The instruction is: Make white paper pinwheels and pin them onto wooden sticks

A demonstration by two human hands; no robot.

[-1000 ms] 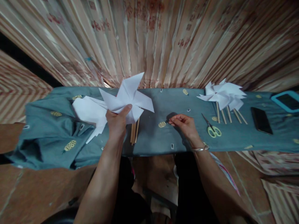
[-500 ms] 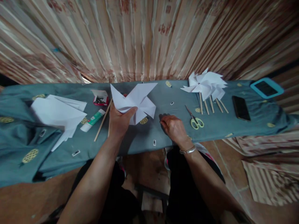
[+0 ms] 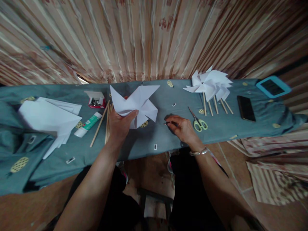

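Note:
My left hand (image 3: 121, 125) grips a white paper pinwheel (image 3: 141, 104) at its lower left blade, thumb on top near the folded centre and fingers underneath. The pinwheel faces up, its blades spread. To the right, just above the cloth, my right hand (image 3: 181, 127) has thumb and forefinger drawn together at a small shiny metal pin (image 3: 165, 124). Right of that hand lies a pair of scissors (image 3: 198, 122) with light green handles. Wooden sticks (image 3: 99, 125) rest beside my left hand, some partly covered by it.
At left are stacked white paper sheets (image 3: 51, 117), a green and white glue tube (image 3: 88, 124) and an open red box (image 3: 96, 100) of small metal pieces. Finished pinwheels on sticks (image 3: 211, 85), a black phone (image 3: 245, 108) and a blue-framed tablet (image 3: 273, 87) lie right on the cloth-covered table (image 3: 134, 150).
My right hand has turned and its fingers have extended, so the small metal pin now shows at the fingertips. My left hand keeps holding the pinwheel. The view has shifted slightly.

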